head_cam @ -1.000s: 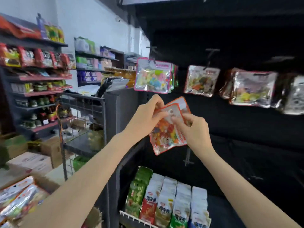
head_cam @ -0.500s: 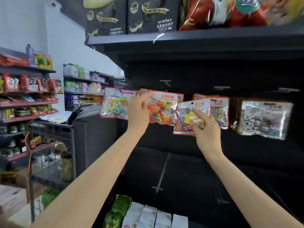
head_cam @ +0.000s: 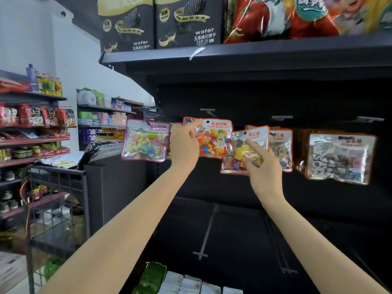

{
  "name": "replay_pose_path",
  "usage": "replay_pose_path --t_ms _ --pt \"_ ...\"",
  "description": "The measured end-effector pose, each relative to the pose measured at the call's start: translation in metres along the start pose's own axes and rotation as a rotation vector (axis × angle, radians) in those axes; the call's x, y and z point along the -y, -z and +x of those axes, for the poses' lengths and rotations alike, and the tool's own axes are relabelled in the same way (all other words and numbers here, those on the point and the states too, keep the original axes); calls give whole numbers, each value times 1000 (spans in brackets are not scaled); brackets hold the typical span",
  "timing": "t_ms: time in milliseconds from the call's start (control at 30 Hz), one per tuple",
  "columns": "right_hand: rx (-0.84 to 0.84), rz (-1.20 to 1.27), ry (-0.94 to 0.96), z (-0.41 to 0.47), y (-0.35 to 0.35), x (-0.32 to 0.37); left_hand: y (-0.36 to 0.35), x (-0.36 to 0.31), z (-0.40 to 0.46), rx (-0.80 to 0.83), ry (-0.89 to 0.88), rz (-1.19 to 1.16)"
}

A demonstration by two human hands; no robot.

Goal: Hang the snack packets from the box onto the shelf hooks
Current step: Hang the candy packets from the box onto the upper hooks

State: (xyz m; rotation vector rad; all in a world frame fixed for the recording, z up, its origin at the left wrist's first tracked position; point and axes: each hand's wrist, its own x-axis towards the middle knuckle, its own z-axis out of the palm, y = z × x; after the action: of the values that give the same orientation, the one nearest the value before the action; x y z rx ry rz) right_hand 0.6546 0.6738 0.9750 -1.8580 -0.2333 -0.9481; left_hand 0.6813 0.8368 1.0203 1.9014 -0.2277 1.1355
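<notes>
Left hand (head_cam: 184, 145) pinches an orange-edged clear packet of coloured jelly beans (head_cam: 214, 138) below a grey shelf hook (head_cam: 209, 111); right hand (head_cam: 259, 164) grips an orange-edged sugar-candy packet (head_cam: 244, 149) beside it.

Black shelf unit (head_cam: 244, 54): wafer boxes (head_cam: 157, 22) and red snack bags (head_cam: 275, 18) stand on the top board, above the gripped packets. Green and white packs (head_cam: 180, 283) lie on the bottom shelf, below them.

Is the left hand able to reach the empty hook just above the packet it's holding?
Probably yes. The left hand holds the colour-beans packet by its top corner, right below the bare hook. Nothing sits between them, and the packet's hole lies just under the hook.
</notes>
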Motion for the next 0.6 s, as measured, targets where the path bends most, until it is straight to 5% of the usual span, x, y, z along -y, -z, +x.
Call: replay_pose_path --t_ms 300,600 --pt "22 23 6 2 6 -5 -21 20 13 69 3 -11" --pt "-7 -118 2 4 14 -15 -56 30 23 298 -36 449"
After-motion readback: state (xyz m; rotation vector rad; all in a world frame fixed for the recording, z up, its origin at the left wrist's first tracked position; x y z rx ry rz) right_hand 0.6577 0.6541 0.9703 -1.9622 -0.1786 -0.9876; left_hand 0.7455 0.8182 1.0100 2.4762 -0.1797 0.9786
